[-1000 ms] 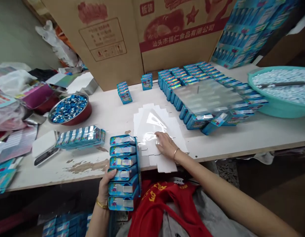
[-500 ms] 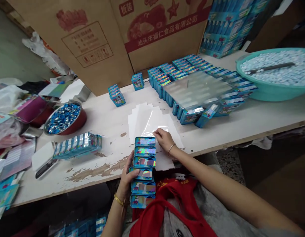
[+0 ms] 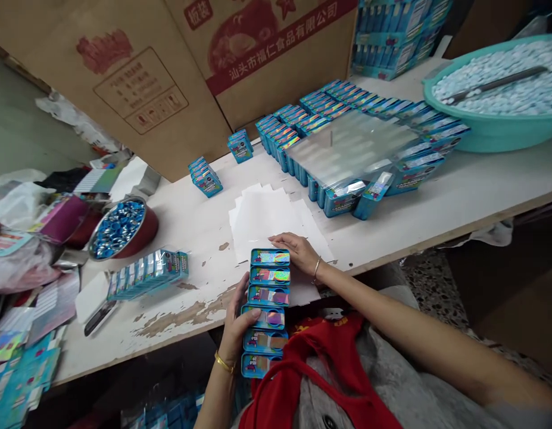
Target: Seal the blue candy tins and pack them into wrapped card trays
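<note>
L hand cups the left side of a row of six flat blue rectangular tins w/ holographic labels, thumb over the 4th tin from the far end. Grip's wide, spanning the row's side. R hand lies open & flat, fingers at the far-end tin, more a press than a grasp.

Row sits at the table's near edge, labels up, near tins overhanging a red cloth garment. Its long axis runs near-far, slightly skewed; each tin's long axis runs left-right. Far end is just beside a pile of white die-cut card blanks.

Tins look light, stiff, prob. slick w/ foil. Row looks loose, so best held by squeezing both ends, w/ support from below.

On the worn white-painted table: left, a shrink-wrapped block of blue tins & a steel bowl of blue caps; far right, rows of blue tins under a clear plastic sheet, & a teal plastic basin of small pale pieces.
</note>
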The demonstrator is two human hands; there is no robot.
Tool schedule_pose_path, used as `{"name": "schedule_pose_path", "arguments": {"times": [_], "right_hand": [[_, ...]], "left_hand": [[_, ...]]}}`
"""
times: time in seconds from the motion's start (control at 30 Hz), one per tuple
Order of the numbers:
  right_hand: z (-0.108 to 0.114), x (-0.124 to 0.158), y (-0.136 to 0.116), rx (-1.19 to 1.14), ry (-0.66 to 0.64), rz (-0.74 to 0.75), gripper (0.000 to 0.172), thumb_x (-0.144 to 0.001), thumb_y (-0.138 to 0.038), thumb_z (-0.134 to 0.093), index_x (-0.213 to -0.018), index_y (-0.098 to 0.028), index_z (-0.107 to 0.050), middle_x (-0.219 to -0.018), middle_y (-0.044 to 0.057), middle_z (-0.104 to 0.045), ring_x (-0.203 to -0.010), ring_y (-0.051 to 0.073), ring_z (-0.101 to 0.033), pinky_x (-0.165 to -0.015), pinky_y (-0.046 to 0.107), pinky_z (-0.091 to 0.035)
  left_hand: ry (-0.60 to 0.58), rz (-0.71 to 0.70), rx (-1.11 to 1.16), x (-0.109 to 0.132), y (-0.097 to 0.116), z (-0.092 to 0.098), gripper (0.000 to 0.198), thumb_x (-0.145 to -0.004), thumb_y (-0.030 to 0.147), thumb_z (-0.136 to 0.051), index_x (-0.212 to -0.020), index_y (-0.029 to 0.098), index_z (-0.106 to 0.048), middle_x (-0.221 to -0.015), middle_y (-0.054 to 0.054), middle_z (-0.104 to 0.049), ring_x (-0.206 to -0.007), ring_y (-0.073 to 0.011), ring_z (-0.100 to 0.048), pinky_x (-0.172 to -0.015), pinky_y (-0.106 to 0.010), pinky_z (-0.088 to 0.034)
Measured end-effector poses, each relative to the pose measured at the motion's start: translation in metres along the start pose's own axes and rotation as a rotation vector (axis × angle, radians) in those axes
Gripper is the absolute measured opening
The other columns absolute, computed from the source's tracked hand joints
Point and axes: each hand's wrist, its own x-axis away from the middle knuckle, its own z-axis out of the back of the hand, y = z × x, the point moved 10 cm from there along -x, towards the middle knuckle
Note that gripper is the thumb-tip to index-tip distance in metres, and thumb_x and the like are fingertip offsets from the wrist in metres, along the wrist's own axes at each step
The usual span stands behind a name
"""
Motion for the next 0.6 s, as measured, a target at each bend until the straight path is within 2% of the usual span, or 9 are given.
{"name": "schedule_pose_path", "arguments": {"times": [0.13, 0.23, 0.3, 0.37, 0.5, 0.6], "right_hand": [[0.001, 0.000, -0.003, 0.034, -0.056, 0.053, 0.024, -0.091, -0.032, -0.047, -0.102, -0.021, -0.067, -0.109, 0.008, -0.069, -0.105, 0.020, -0.063, -0.094, 0.038, -0.048], [0.003, -0.002, -0.001, 0.069, -0.046, 0.070, 0.027, -0.093, -0.029, -0.043, -0.106, -0.021, -0.065, -0.110, 0.008, -0.069, -0.105, 0.020, -0.063, -0.093, 0.039, -0.049], [0.003, -0.003, 0.000, 0.090, -0.033, 0.078, 0.029, -0.093, -0.029, -0.041, -0.107, -0.021, -0.065, -0.110, 0.008, -0.069, -0.105, 0.020, -0.063, -0.093, 0.038, -0.049], [0.001, -0.003, 0.001, 0.121, -0.029, 0.086, 0.029, -0.094, -0.028, -0.040, -0.109, -0.021, -0.064, -0.109, 0.008, -0.069, -0.105, 0.020, -0.063, -0.092, 0.038, -0.050], [-0.006, 0.001, 0.003, 0.215, -0.029, 0.095, 0.029, -0.095, -0.028, -0.039, -0.111, -0.022, -0.062, -0.108, 0.008, -0.069, -0.104, 0.020, -0.063, -0.093, 0.039, -0.050], [-0.009, 0.006, 0.003, 0.286, -0.025, 0.113, 0.033, -0.094, -0.022, -0.037, -0.120, -0.021, -0.057, -0.115, 0.010, -0.066, -0.109, 0.021, -0.061, -0.097, 0.041, -0.049]], "left_hand": [[0.000, 0.048, 0.073, -0.005, 0.003, -0.001, 0.081, -0.058, 0.028, -0.074, -0.134, 0.024, -0.049, -0.132, -0.008, -0.057, -0.114, -0.0333, -0.058, -0.089, -0.038, -0.051], [-0.050, 0.096, 0.098, -0.015, 0.006, -0.003, 0.080, -0.062, 0.030, -0.071, -0.137, 0.025, -0.045, -0.125, -0.008, -0.062, -0.102, -0.0305, -0.064, -0.080, -0.037, -0.053], [-0.083, 0.118, 0.068, -0.023, 0.008, -0.002, 0.079, -0.064, 0.031, -0.071, -0.137, 0.024, -0.044, -0.119, -0.008, -0.065, -0.094, -0.0286, -0.067, -0.077, -0.036, -0.053], [-0.082, 0.122, -0.017, -0.030, 0.013, 0.004, 0.071, -0.065, 0.033, -0.072, -0.131, 0.022, -0.051, -0.120, -0.009, -0.065, -0.097, -0.0286, -0.066, -0.079, -0.035, -0.053], [-0.057, -0.027, -0.343, -0.036, 0.034, 0.019, 0.047, -0.067, 0.033, -0.074, -0.112, 0.019, -0.066, -0.138, -0.006, -0.051, -0.125, -0.0299, -0.048, -0.096, -0.030, -0.044], [-0.115, -0.127, -0.427, -0.038, 0.045, 0.022, 0.045, -0.079, 0.045, -0.062, -0.117, 0.021, -0.064, -0.137, -0.006, -0.051, -0.126, -0.0291, -0.046, -0.099, -0.033, -0.041]]}}
